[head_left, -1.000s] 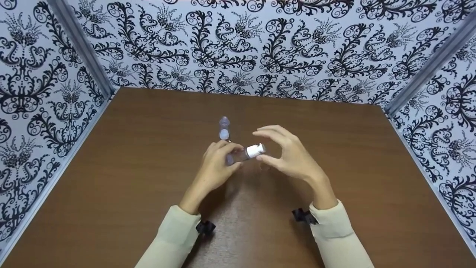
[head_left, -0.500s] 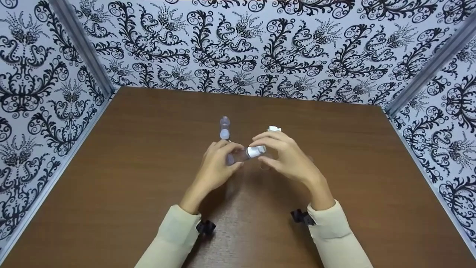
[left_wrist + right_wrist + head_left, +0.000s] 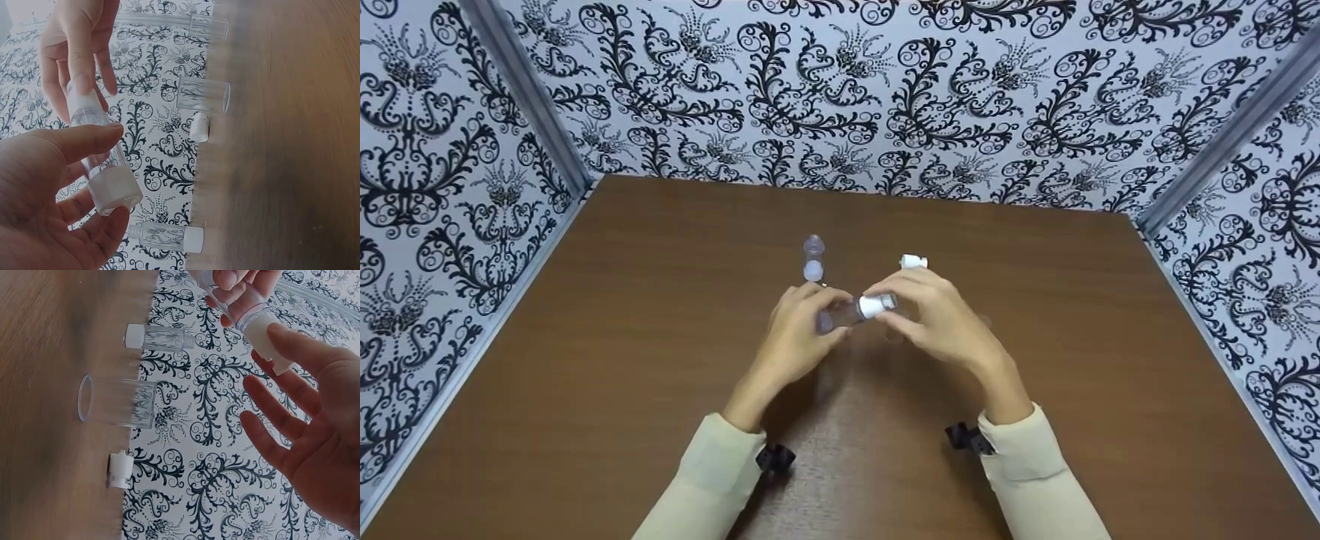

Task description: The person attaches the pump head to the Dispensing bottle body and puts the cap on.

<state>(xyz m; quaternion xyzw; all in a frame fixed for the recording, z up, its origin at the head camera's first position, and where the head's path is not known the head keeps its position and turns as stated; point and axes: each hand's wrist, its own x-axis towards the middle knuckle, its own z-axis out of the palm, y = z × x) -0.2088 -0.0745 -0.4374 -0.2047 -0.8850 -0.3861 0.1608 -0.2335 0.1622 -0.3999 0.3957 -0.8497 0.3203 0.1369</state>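
Observation:
My left hand (image 3: 802,326) grips a clear bottle (image 3: 115,154) with a white base, its thumb and fingers round the see-through body. The bottle is tilted, its top end pointing right in the head view. On that end sits a white pump top (image 3: 264,334), and the thumb and index finger of my right hand (image 3: 941,319) pinch it. The other right fingers are spread away from it in the right wrist view. Past my left hand, a second clear bottle (image 3: 163,337) with a white base stands on the table, its threaded neck bare.
Another white pump top (image 3: 913,261) stands on the table beyond my right hand. Nearby is a clear cylindrical cap (image 3: 117,402), and a further clear cap (image 3: 208,27) shows in the left wrist view. Patterned walls (image 3: 847,90) enclose the brown table (image 3: 622,337).
My right hand has moved from spread fingers around the pump top to pinching it, and the pump top has turned slightly. The other pump top has come into view behind it. My left hand stays still.

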